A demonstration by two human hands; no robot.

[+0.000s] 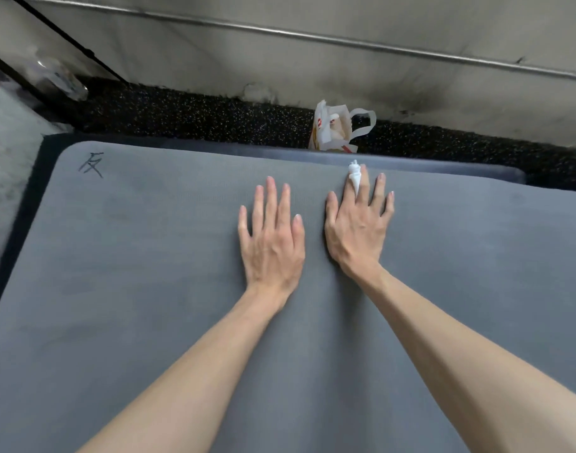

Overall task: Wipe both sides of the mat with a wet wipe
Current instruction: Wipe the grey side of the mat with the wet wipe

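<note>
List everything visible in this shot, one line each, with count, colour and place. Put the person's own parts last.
grey foam mat: one, grey, spread flat, fills most of view; handwritten black mark near its far left corner.
black handwritten mark: one, black, far left corner of mat.
twisted white wet wipe: one, white, between right-hand fingers.
white plastic bag: one, white with red print, on floor beyond mat's far edge.
dark speckled floor: black, flecked, between mat and wall.
grey wall: grey, scuffed, behind.
left hand: flat on mat.
right hand: flat on mat, pinching the wipe.
</note>
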